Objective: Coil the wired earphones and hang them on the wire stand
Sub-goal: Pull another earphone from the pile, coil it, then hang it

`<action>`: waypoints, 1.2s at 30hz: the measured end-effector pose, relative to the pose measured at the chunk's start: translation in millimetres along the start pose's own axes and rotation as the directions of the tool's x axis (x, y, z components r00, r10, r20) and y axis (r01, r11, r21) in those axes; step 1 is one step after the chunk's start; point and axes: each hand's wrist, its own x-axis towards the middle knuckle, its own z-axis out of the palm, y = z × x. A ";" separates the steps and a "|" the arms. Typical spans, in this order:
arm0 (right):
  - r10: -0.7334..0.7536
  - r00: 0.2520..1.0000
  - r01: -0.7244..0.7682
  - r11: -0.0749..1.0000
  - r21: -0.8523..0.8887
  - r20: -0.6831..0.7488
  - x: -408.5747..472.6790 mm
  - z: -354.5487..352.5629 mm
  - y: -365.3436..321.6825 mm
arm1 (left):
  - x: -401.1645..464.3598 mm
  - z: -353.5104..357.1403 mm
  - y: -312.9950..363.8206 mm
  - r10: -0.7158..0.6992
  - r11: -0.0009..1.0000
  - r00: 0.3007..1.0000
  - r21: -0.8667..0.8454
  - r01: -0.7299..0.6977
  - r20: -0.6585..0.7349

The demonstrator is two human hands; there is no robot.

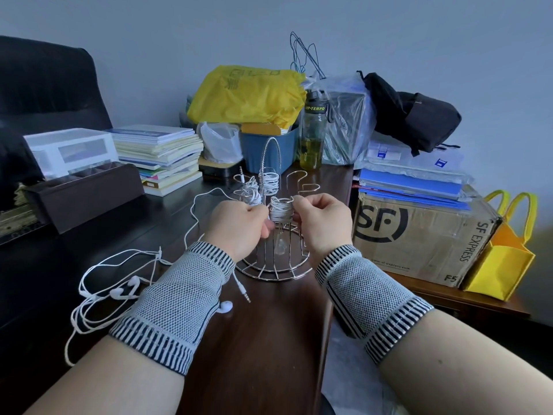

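A chrome wire stand (273, 269) stands on the dark desk in front of me. A coil of white earphone cable (280, 211) sits on its near hook. My left hand (236, 224) and my right hand (321, 220) flank that coil, fingers curled and pinching it from either side. Two more coiled earphones (270, 182) hang on hooks behind. Loose white earphones (119, 290) lie tangled on the desk at lower left, with a jack plug (244, 292) near the stand's base. Both wrists wear knitted grey bands.
Stacked books (161, 154) and a brown organiser box (86, 193) sit at left. A blue bin (269, 145), yellow bag (245, 94) and bottle (312, 136) stand behind the stand. A cardboard SF box (419, 235) and yellow tote (502, 265) are at right.
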 end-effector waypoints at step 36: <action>-0.383 0.924 0.381 0.913 -0.147 0.018 -33.4 -6.6 30.5 | -18.6 35.9 -3.4 0.113 0.988 0.976 -0.086 -0.131 -0.188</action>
